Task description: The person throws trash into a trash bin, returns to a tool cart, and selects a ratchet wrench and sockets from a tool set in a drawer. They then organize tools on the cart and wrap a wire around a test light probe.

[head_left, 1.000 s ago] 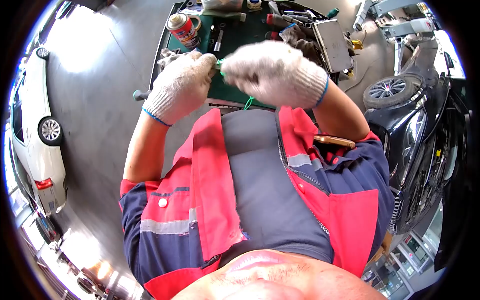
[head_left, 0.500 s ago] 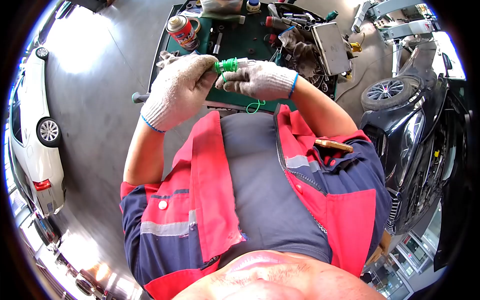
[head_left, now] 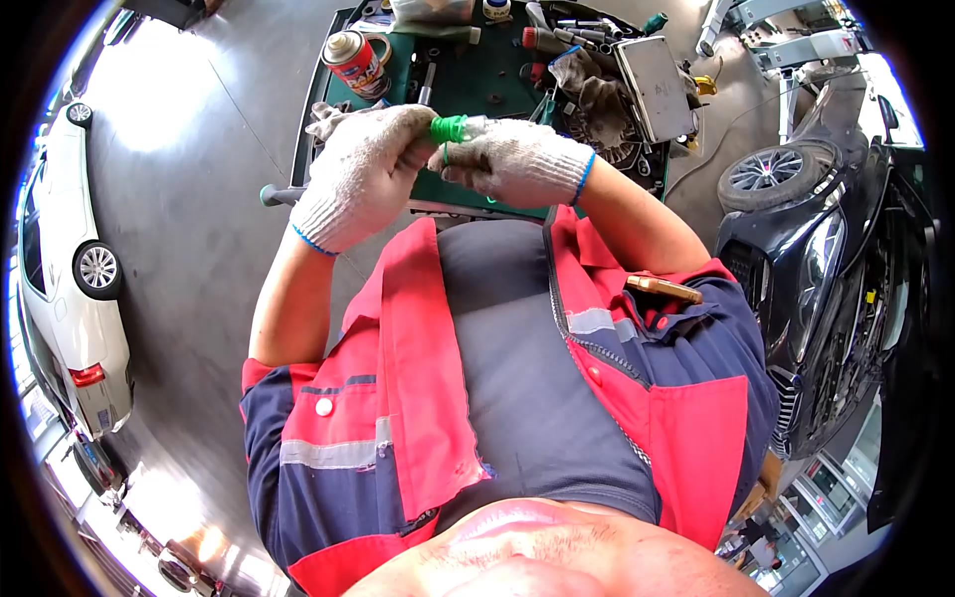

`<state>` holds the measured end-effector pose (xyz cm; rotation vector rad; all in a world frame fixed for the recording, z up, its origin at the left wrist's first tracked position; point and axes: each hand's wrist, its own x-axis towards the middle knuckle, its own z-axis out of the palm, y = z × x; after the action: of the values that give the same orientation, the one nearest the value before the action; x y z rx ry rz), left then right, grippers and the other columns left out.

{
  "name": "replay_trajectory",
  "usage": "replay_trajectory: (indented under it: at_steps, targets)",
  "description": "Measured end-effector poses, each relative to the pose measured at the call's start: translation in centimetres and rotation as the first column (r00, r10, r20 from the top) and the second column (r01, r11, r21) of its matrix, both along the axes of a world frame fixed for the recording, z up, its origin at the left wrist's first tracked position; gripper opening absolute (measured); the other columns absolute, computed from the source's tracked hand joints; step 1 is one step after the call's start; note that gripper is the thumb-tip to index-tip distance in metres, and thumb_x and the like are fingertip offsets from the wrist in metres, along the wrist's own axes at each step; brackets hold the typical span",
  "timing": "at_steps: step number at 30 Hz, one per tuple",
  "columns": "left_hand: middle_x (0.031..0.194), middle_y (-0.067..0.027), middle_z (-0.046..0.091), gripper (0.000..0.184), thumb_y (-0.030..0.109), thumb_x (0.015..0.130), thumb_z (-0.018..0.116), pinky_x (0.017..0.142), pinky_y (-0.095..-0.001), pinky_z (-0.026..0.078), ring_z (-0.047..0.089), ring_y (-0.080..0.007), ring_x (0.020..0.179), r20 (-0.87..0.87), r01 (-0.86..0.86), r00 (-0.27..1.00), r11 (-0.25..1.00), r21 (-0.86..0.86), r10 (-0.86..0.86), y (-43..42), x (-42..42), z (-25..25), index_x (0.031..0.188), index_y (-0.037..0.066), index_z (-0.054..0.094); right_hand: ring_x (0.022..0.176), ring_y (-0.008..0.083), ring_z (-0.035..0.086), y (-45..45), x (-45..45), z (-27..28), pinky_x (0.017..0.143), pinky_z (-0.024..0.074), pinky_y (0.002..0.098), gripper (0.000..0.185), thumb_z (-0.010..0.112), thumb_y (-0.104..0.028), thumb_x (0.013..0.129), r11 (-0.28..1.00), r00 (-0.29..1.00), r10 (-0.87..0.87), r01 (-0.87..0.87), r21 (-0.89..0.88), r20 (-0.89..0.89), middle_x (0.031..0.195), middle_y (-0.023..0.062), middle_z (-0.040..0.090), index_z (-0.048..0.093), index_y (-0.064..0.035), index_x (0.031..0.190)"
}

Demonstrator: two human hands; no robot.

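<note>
Both of my hands wear whitish knitted work gloves and meet above the near edge of the green-topped workbench [head_left: 487, 75]. My left hand [head_left: 368, 164] is closed around one end of a small cylinder wound with bright green cord [head_left: 448, 129]. At its other end a pale, clear-looking tip [head_left: 477, 126] sticks out toward my right hand [head_left: 522, 159]. That hand has its fingers curled just below the tip, and a strand of the green cord runs down to them. The part inside my left palm is hidden.
A red spray can [head_left: 357, 65] stands at the bench's left, with a socket tool [head_left: 427, 85] beside it. Rags [head_left: 597, 90], a grey flat case [head_left: 657, 90] and several tools crowd the right. A white car [head_left: 75, 269] is at left, a dark car [head_left: 816, 289] at right.
The loose green loop hanging below my right hand has nearly vanished from sight. The green windings look more compact, and my hands have shifted only slightly.
</note>
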<state>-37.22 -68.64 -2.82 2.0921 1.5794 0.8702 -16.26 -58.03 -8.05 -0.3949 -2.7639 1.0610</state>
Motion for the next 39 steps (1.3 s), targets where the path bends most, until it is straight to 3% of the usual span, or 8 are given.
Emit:
replay_trajectory:
  at_steps: [16,20,21,25,29,32,36,39]
  targets:
    - [0.085,-0.0073,0.07,0.03,0.03,0.106,0.063,0.075,-0.0341,0.054,0.068,-0.015,0.081,0.439,-0.42,0.777,0.891,-0.173,0.451,0.1,-0.8,-2.1,0.119,0.004,0.069,0.102,0.0387,0.07,-0.1,1.2,-2.3,0.089,0.0553,0.0466,0.027,0.056,-0.026,0.103,0.998,0.986,0.028,-0.019,-0.054,0.165,0.106,0.0173,0.074,0.069,-0.0101,0.12]
    - [0.099,-0.0191,0.074,0.029,0.022,0.105,0.06,0.081,-0.0377,0.055,0.072,-0.0309,0.087,-0.153,-0.485,0.866,0.874,-0.025,0.476,0.5,-1.2,-1.6,0.126,0.005,0.068,0.086,0.0366,0.073,-2.6,0.7,3.2,0.081,0.0576,0.0468,0.017,0.061,-0.017,0.096,0.984,0.892,0.11,-0.159,0.076,0.439,0.087,0.0147,0.073,0.07,-0.0094,0.108]
    - [0.101,-0.0236,0.071,0.028,0.02,0.102,0.061,0.081,-0.0461,0.055,0.069,-0.0421,0.092,-0.299,-0.404,0.874,0.914,-0.01,0.383,0.7,-1.0,-1.3,0.125,0.007,0.068,0.074,0.0347,0.071,-3.1,0.9,3.7,0.073,0.0559,0.0462,0.012,0.063,-0.015,0.09,0.943,0.945,0.194,-0.254,0.216,0.264,0.076,0.0123,0.069,0.067,-0.0094,0.099]
    - [0.088,-0.0157,0.07,0.018,0.013,0.09,0.065,0.077,-0.0451,0.053,0.069,-0.0359,0.087,-0.511,-0.098,0.857,0.994,-0.045,0.061,1.0,-0.6,-0.9,0.108,0.009,0.067,0.076,0.0282,0.07,-1.7,0.3,10.2,0.068,0.0543,0.0412,0.011,0.07,-0.016,0.084,0.876,0.985,0.168,-0.134,0.464,-0.032,0.079,0.008,0.067,0.068,-0.0132,0.095]
    - [0.083,-0.0099,0.068,0.018,0.006,0.084,0.072,0.07,-0.0475,0.052,0.066,-0.0356,0.079,-0.251,0.254,0.944,0.958,0.131,-0.216,0.9,-1.2,-1.1,0.102,0.008,0.069,0.087,0.0288,0.075,5.3,-1.1,11.1,0.074,0.0597,0.0371,0.011,0.069,-0.017,0.092,0.858,0.934,-0.004,0.187,0.479,-0.358,0.095,0.0119,0.075,0.073,-0.0091,0.1]
    - [0.087,-0.0119,0.069,0.018,0.006,0.087,0.071,0.072,-0.0464,0.054,0.068,-0.037,0.082,0.089,0.159,0.979,0.963,0.219,-0.182,-0.3,-1.2,1.4,0.105,0.007,0.069,0.089,0.0319,0.073,7.7,-1.5,3.5,0.079,0.0586,0.043,0.015,0.065,-0.02,0.094,0.938,0.988,-0.002,0.056,0.342,-0.157,0.095,0.0091,0.076,0.076,-0.0229,0.104]
    - [0.088,-0.015,0.071,0.013,0.014,0.094,0.065,0.072,-0.0479,0.054,0.069,-0.0386,0.085,-0.255,-0.261,0.916,0.941,0.214,0.311,0.2,-1.9,2.8,0.103,0.006,0.068,0.085,0.034,0.073,1.0,-0.9,2.8,0.075,0.0572,0.0453,0.015,0.065,-0.02,0.09,0.967,0.972,0.199,-0.215,0.136,0.123,0.088,0.0121,0.074,0.074,-0.0174,0.101]
    - [0.085,-0.0148,0.071,0.009,0.014,0.091,0.065,0.073,-0.0476,0.053,0.069,-0.0371,0.083,-0.415,-0.16,0.888,0.979,0.129,0.2,0.2,-2.6,0.9,0.096,0.007,0.067,0.078,0.0352,0.072,-0.8,-0.6,9.1,0.071,0.0571,0.045,0.01,0.068,-0.016,0.086,0.935,0.957,0.269,-0.286,0.211,0.106,0.083,0.0145,0.072,0.071,-0.0132,0.095]
